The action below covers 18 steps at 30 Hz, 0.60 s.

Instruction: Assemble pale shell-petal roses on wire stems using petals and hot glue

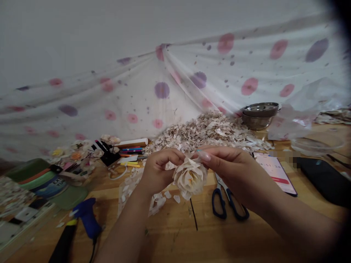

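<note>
Left hand [160, 171] and right hand [227, 168] closed, fingers pinching the top petals of a pale artificial flower [189, 178] held above the wooden table [167, 241]. Blue-handled scissors [227, 199] lying below the right hand; heap of pale flakes [203, 133] beyond.

1. We see a heap of pale, speckled flakes [203, 133] on the wooden desk [170, 237], in front of a sheer cloth [161, 73] printed with pink and purple dots.
2. To the right of the heap we have two stacked steel bowls [260, 116], with a crumpled plastic bag [293, 122] just beside them.
3. Blue-handled scissors [229, 204] lie on the desk near a thin black stem [193, 213].
4. Farther right we find a lit smartphone [275, 171] and a black case [320, 179].
5. On the left we see coloured markers [131, 149], pale finished flowers [79, 155], and a blue hot glue gun [87, 217].
</note>
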Each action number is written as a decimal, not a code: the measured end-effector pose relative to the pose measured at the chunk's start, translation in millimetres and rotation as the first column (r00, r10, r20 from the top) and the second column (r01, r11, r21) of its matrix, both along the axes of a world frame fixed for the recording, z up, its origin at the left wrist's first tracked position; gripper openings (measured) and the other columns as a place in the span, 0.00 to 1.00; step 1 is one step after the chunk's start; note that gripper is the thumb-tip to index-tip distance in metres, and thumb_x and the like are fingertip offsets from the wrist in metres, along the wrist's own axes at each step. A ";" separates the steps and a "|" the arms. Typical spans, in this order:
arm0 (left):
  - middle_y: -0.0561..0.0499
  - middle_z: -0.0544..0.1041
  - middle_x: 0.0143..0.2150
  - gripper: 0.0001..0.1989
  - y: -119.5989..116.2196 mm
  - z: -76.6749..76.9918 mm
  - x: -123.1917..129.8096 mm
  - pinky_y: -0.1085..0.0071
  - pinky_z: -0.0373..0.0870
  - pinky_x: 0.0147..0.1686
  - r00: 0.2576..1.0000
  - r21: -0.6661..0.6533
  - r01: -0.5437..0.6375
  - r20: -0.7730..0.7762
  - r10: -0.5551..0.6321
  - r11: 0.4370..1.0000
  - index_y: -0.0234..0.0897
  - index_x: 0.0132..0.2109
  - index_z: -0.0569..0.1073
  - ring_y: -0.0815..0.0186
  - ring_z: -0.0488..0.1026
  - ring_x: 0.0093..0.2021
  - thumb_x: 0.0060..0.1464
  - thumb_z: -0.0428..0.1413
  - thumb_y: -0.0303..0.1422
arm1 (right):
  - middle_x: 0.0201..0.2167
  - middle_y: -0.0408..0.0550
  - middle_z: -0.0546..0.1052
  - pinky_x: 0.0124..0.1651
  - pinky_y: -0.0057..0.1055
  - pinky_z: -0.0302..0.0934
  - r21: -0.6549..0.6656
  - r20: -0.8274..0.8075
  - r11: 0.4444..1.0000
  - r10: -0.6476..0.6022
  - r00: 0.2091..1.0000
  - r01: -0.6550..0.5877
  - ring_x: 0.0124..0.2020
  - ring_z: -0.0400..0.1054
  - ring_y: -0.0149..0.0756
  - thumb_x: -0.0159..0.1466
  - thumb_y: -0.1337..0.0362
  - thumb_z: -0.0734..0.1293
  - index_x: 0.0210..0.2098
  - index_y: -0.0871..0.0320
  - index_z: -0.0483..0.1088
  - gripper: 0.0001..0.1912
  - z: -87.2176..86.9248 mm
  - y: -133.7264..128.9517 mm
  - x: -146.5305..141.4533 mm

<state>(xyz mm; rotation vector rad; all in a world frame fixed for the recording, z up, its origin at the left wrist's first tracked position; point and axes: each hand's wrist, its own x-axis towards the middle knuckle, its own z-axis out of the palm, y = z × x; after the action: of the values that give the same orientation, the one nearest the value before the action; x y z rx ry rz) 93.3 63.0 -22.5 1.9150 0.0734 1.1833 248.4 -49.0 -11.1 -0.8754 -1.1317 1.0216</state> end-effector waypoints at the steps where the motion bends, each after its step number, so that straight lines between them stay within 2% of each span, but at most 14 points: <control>1: 0.51 0.78 0.27 0.10 0.6 -0.2 0.0 0.71 0.70 0.30 1.000 0.002 -0.001 0.003 0.001 1.000 0.38 0.22 0.74 0.66 0.73 0.28 0.42 0.67 0.33 | 0.33 0.44 0.80 0.43 0.31 0.63 -0.004 -0.006 1.000 -0.010 1.000 0.010 0.37 0.71 0.34 0.58 0.56 0.72 0.33 0.52 0.80 0.07 -0.5 0.3 0.2; 6: 0.52 0.79 0.29 0.08 3.3 -1.0 0.1 0.72 0.70 0.30 1.000 -0.039 0.028 0.006 -0.028 0.999 0.38 0.23 0.75 0.68 0.73 0.29 0.41 0.67 0.30 | 0.34 0.45 0.81 0.44 0.32 0.64 -0.015 -0.004 1.000 -0.015 1.000 0.015 0.37 0.71 0.34 0.57 0.54 0.71 0.35 0.52 0.80 0.10 -1.8 -0.1 2.3; 13: 0.53 0.77 0.25 0.10 4.6 3.3 1.5 0.73 0.70 0.28 0.999 -0.099 -0.034 0.021 0.036 0.995 0.38 0.21 0.74 0.69 0.71 0.25 0.38 0.68 0.34 | 0.37 0.47 0.81 0.47 0.35 0.64 -0.038 -0.067 0.998 0.038 0.997 -0.040 0.40 0.73 0.37 0.56 0.56 0.72 0.40 0.53 0.78 0.13 0.2 0.5 4.4; 18: 0.54 0.79 0.27 0.08 14.4 -2.4 -0.4 0.73 0.71 0.29 0.999 -0.216 -0.016 0.042 0.026 0.976 0.39 0.22 0.76 0.68 0.73 0.27 0.39 0.68 0.34 | 0.39 0.46 0.81 0.44 0.29 0.64 -0.052 -0.115 0.998 0.025 0.993 -0.031 0.41 0.73 0.33 0.57 0.58 0.72 0.37 0.54 0.79 0.10 -1.7 10.0 9.2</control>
<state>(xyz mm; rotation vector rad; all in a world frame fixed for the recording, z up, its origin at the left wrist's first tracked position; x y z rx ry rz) 92.9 77.4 -24.9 1.7013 0.1913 1.1810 257.6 -38.9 -12.8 -0.8349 -1.0267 1.1150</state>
